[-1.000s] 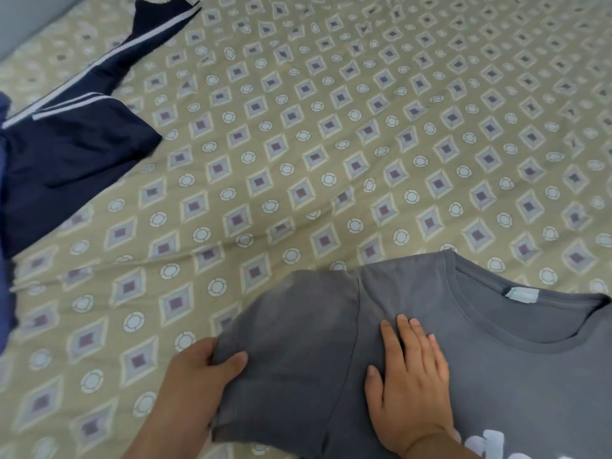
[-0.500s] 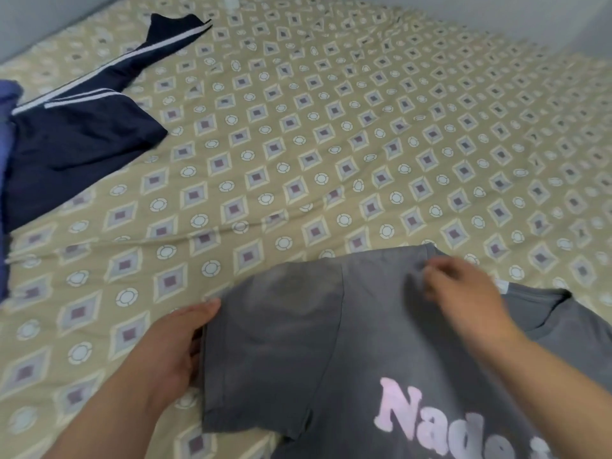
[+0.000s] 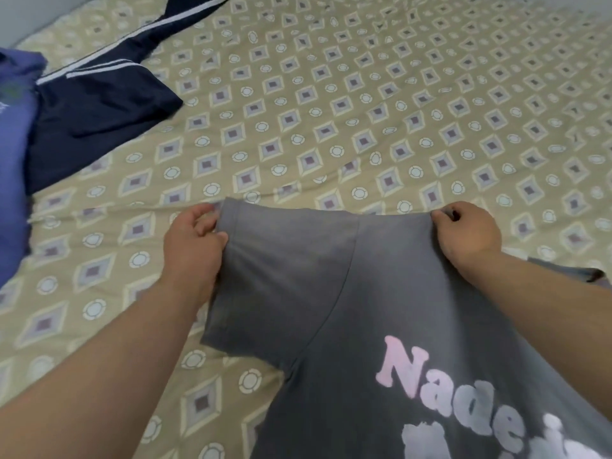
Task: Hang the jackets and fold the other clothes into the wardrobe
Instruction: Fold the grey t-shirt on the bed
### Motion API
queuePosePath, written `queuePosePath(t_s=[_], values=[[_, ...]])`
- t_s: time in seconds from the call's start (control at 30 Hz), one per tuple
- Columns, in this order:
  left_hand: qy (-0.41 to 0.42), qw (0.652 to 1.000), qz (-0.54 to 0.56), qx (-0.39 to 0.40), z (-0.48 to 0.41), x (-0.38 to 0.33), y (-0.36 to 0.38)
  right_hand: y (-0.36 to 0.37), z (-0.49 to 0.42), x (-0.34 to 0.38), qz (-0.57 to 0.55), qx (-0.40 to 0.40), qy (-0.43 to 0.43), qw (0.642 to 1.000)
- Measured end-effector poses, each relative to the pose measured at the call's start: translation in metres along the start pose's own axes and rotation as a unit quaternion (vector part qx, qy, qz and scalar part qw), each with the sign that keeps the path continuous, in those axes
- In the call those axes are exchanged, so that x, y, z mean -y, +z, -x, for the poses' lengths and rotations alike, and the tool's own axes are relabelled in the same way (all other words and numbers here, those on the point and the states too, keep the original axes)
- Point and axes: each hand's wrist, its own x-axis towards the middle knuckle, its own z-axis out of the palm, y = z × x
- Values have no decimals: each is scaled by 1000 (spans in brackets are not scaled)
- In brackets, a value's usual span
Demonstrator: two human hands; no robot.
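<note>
A grey t-shirt [image 3: 347, 293] with pink and white lettering lies on the bed in front of me, print side up. My left hand [image 3: 192, 240] grips the edge of its left sleeve, thumb on top of the cloth. My right hand [image 3: 467, 230] pinches the shirt's top edge near the shoulder, fingers curled round the fabric. The stretch of cloth between the two hands is pulled taut. The shirt's right side is hidden behind my right forearm.
A dark navy jacket [image 3: 96, 111] with white stripes lies at the far left of the bed. A blue-purple garment [image 3: 15, 160] overlaps it at the left edge. The patterned beige bedsheet [image 3: 364, 111] stretches away behind the shirt.
My right hand went from lying flat on the shirt to pinching its top edge. My left hand slid up the sleeve edge. The shirt's top edge is now stretched between both hands.
</note>
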Motion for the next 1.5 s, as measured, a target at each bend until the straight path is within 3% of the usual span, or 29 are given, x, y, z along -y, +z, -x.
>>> queuePosePath(t_s=[0.1,0.2,0.3,0.43,0.5,0.67,0.73,0.8,0.87,0.93,0.97,1.03,1.23,1.37,1.5], values=[[70,994,-84,-8,5,8,1,9,6,-10,6,-49,-26,998],[138,964,-218,-68,23,5,-1,14,6,-9,31,-70,-47,996],[50,968,-210,-128,59,18,-24,20,12,-7,90,-93,-48,990],[-92,974,-204,-24,100,38,-46,21,13,-6,116,-95,-49,987],[-88,969,-230,12,101,41,-47,20,13,-5,120,-94,-51,987],[-108,971,-208,-38,91,43,-55,12,10,-2,129,-25,-52,990],[-45,964,-247,-91,100,41,-52,4,12,2,96,7,-52,994],[109,931,-317,-144,124,41,-42,-2,29,6,47,14,-68,996],[299,879,-369,-39,156,49,-26,-6,65,2,57,26,-109,992],[395,804,-427,121,181,66,-12,-8,115,-16,128,54,-162,977],[391,777,-463,167,188,74,-7,-10,140,-33,165,69,-190,965],[333,765,-522,176,190,85,-3,-19,178,-68,217,84,-224,946],[309,732,-585,167,183,102,-5,-73,204,-173,264,72,-125,954],[312,732,-592,127,181,102,-1,-103,203,-216,261,61,-80,960],[316,717,-607,129,174,111,-1,-130,206,-253,184,-33,-49,981]])
